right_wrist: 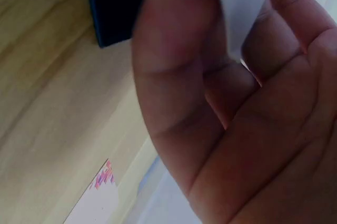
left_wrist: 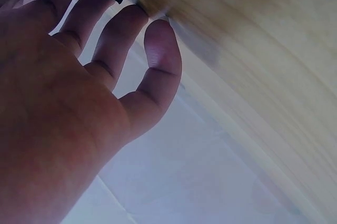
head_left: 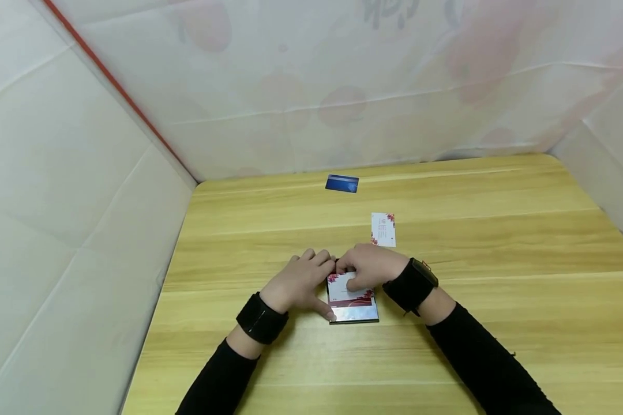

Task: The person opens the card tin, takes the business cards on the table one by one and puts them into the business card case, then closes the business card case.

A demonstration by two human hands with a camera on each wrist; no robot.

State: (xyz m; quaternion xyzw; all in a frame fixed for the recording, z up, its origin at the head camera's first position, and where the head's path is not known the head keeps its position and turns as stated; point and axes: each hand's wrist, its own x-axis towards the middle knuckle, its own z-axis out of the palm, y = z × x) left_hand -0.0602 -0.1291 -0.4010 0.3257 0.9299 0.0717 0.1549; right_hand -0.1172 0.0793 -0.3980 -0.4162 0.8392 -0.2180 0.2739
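A thin dark-edged card holder point(head_left: 355, 314) with a shiny clear surface lies flat on the table in front of me. My left hand point(head_left: 301, 281) holds it along its left side, thumb at the near left corner and fingers at the far left. On top of it is a white card with red flowers point(head_left: 342, 288); my right hand point(head_left: 372, 266) pinches this card between thumb and fingers. The right wrist view shows the white card point(right_wrist: 245, 13) between the fingers, beside the holder's dark corner point(right_wrist: 113, 8). Part of the card is hidden by the right hand.
Another white floral card point(head_left: 383, 229) lies on the wooden table point(head_left: 239, 230) just beyond my right hand. Farther back lies a blue card point(head_left: 342, 183) with a pale stripe. Pale cloth walls point(head_left: 291, 86) stand behind the table and at its sides.
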